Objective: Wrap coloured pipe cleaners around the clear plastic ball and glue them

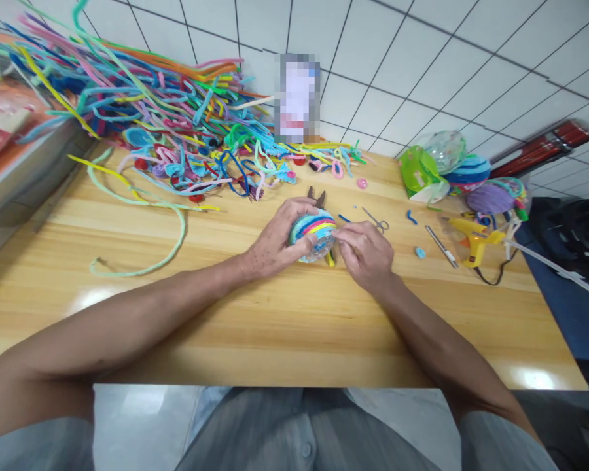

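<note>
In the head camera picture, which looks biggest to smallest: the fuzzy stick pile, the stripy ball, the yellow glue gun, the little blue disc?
1. Fuzzy stick pile
2. Stripy ball and yellow glue gun: too close to rank; the left hand partly covers the ball
3. Little blue disc

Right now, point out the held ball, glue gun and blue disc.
Held ball (320,226): head view, on its coloured stripes between the hands.
Glue gun (477,239): head view, on its yellow body.
Blue disc (419,252): head view, middle of its upper face.
</note>
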The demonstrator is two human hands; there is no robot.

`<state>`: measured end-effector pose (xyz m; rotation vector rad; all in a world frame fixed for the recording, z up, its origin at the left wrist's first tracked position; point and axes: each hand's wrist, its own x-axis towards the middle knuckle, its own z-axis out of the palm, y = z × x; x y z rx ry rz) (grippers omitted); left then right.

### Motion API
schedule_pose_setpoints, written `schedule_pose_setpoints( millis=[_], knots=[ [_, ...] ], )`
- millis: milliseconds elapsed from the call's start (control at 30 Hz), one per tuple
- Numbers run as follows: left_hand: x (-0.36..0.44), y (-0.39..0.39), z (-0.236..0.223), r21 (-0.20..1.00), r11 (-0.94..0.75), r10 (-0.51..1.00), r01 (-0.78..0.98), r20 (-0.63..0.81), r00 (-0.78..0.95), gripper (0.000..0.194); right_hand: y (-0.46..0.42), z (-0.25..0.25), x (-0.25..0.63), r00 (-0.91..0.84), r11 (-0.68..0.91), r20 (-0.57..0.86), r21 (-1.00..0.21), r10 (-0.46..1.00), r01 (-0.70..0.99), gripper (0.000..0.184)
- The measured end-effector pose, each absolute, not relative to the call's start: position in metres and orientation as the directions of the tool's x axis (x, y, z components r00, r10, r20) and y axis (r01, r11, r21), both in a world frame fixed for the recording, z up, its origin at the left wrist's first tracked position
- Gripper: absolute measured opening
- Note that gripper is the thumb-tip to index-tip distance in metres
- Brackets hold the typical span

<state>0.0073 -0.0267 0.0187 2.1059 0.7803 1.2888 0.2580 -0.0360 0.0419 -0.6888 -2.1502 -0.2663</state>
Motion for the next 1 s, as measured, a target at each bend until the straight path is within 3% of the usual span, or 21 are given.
schedule_pose_setpoints(
  millis=[500,767,1000],
  knots=[
    [0.008,-0.023,0.013,0.657,-0.742,0.655,0.135,0.666,0.359,0.04,-0.039,0.043,0.252,-0.471,0.814,0.8,-0.039,0.373,0.579,0.035],
    [0.007,-0.024,0.01,0.699,-0.703,0.696,0.13,0.639,0.327,0.041,-0.045,0.04,0.248,-0.471,0.822,0.791,-0.069,0.391,0.566,0.035],
    [0.007,-0.028,0.014,0.699,-0.685,0.724,0.207,0.622,0.298,0.05,-0.042,0.033,0.249,-0.503,0.828,0.779,-0.037,0.375,0.559,0.065]
  ],
)
